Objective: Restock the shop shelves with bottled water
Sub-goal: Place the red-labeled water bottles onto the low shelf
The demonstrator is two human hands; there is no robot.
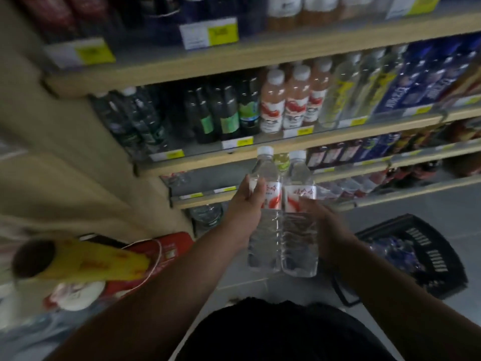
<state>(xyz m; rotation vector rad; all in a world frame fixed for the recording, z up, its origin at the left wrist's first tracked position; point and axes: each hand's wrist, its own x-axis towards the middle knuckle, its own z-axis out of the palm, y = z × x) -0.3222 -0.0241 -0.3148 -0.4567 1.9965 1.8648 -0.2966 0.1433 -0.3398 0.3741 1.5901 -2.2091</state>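
Observation:
Two clear water bottles with white caps and red-and-white labels stand upright side by side in front of the shelves. My left hand (246, 201) grips the left bottle (265, 220) round its middle. My right hand (321, 217) grips the right bottle (299, 230) at the label. Both bottles hang in the air before a low shelf (208, 198) whose left part looks bare. More such bottles lie on that shelf (346, 190) to the right.
A black shopping basket (426, 254) with bottles in it sits on the floor at the right. Red packs (169, 246) and a yellow tube (86, 261) lie at the lower left. Upper shelves hold dark, pink and blue drink bottles.

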